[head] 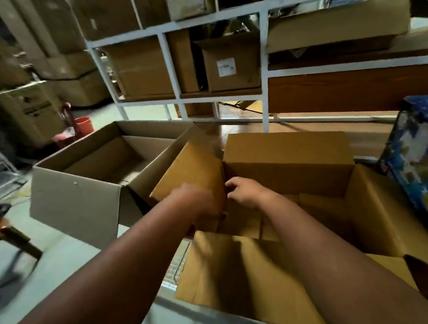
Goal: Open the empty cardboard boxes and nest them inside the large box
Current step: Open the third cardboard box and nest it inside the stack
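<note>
Left hand: the left hand [200,208] sits on the left side flap [190,175] of the open box [369,207], at the flap's near edge; blur hides the fingers, so whether they curl round the cardboard I cannot tell.
Right hand: the right hand [246,192] reaches inside the same corner, fingers loosely curled against the inner fold where flap meets wall; it looks like touching more than a firm pinch.
Open box: it stands right of centre, all four flaps spread, the near flap [239,269] lying towards the person; the bottom flaps show inside and nothing else is in it.
Second box: a greyer open box [82,199] stands just left, its near right corner touching or nearly touching the held flap.
Handling: empty corrugated board is likely light and fairly stiff, but the flaps hinge and buckle; best taken by two opposite walls, not by a flap.
Surroundings: a white shelving rack [168,60] loaded with cartons stands beyond, a blue printed carton [416,157] at the right, a red bucket [84,126] far left.
In the way: the spread flaps of both boxes crowd each other, which could snag a lift.
</note>
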`<action>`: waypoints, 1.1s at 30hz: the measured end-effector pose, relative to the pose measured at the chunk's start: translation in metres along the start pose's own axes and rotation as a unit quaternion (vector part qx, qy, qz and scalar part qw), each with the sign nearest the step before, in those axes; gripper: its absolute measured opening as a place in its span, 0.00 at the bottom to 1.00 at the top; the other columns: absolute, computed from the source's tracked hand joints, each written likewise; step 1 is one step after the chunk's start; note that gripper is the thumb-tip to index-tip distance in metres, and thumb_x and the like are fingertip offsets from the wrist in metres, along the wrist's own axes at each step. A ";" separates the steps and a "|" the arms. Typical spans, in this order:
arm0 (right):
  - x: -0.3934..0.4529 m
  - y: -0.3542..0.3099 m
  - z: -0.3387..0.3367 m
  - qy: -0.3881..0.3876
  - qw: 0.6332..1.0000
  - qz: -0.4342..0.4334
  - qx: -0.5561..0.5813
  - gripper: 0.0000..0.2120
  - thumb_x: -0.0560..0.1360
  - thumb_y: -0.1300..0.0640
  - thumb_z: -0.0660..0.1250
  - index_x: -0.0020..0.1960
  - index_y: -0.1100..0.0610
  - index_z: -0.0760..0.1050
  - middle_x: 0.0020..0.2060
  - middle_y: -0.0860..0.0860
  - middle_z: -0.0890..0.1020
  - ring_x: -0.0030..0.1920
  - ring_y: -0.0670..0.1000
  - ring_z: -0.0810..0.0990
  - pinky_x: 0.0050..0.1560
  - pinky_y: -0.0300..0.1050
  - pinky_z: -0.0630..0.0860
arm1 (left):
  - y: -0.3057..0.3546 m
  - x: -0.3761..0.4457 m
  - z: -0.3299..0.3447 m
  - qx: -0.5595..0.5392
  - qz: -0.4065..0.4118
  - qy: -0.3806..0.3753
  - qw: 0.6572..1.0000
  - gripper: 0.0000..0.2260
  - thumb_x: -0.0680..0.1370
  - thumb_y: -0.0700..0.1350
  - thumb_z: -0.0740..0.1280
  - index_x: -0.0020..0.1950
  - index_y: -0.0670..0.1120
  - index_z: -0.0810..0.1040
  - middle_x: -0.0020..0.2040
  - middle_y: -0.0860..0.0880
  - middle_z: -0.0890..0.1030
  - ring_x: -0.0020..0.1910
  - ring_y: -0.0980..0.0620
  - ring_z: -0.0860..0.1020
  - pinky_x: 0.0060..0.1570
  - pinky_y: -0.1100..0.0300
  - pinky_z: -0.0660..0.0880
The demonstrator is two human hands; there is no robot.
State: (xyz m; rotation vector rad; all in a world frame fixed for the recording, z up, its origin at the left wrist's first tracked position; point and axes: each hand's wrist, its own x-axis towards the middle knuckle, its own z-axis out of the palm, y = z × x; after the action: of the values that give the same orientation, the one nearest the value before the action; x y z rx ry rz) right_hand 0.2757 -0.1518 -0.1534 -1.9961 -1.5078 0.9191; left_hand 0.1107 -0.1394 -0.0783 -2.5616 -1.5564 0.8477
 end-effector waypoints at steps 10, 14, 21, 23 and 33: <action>0.025 -0.005 0.043 -0.051 0.996 0.066 -0.027 0.24 0.88 0.54 0.67 0.83 0.48 0.70 0.71 0.53 0.80 0.57 0.51 0.80 0.45 0.42 0.75 | -0.012 0.077 0.043 -0.043 0.031 -0.019 0.998 0.46 0.77 0.54 0.79 0.88 0.58 0.54 0.69 0.42 0.78 0.68 0.36 0.78 0.64 0.40 0.80; 0.010 0.001 0.058 -0.082 0.994 0.071 -0.025 0.21 0.88 0.50 0.66 0.81 0.49 0.72 0.71 0.52 0.80 0.65 0.53 0.80 0.60 0.48 0.78 | -0.015 0.097 0.065 -0.119 0.082 -0.021 0.989 0.32 0.82 0.45 0.73 0.84 0.54 0.66 0.69 0.41 0.80 0.61 0.39 0.83 0.52 0.47 0.84; -0.030 0.031 0.018 -0.041 0.982 0.119 -0.144 0.24 0.87 0.40 0.66 0.80 0.48 0.74 0.75 0.50 0.78 0.73 0.55 0.77 0.66 0.51 0.77 | -0.002 0.094 0.056 0.089 0.170 -0.025 0.981 0.23 0.85 0.52 0.69 0.79 0.47 0.72 0.72 0.45 0.77 0.69 0.40 0.79 0.67 0.48 0.76; -0.039 0.044 -0.003 -0.003 0.973 0.143 -0.184 0.25 0.86 0.40 0.66 0.80 0.49 0.74 0.77 0.51 0.77 0.74 0.56 0.77 0.67 0.51 0.76 | 0.007 0.084 0.054 0.121 0.161 -0.045 0.979 0.32 0.84 0.68 0.62 0.83 0.51 0.69 0.78 0.45 0.74 0.76 0.36 0.73 0.76 0.39 0.67; -0.066 0.077 -0.006 0.003 0.978 0.138 -0.159 0.25 0.86 0.40 0.67 0.80 0.48 0.74 0.76 0.51 0.77 0.73 0.56 0.77 0.67 0.54 0.78 | 0.029 0.034 0.064 0.065 0.127 -0.093 0.985 0.41 0.68 0.74 0.77 0.74 0.50 0.80 0.60 0.47 0.79 0.70 0.38 0.76 0.70 0.37 0.74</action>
State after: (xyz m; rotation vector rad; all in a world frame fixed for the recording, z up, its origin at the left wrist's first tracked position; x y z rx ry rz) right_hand 0.3182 -0.2369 -0.1893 -2.4854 -1.4726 0.8146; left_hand 0.1169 -0.1421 -0.1561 -2.6881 -1.1787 1.2006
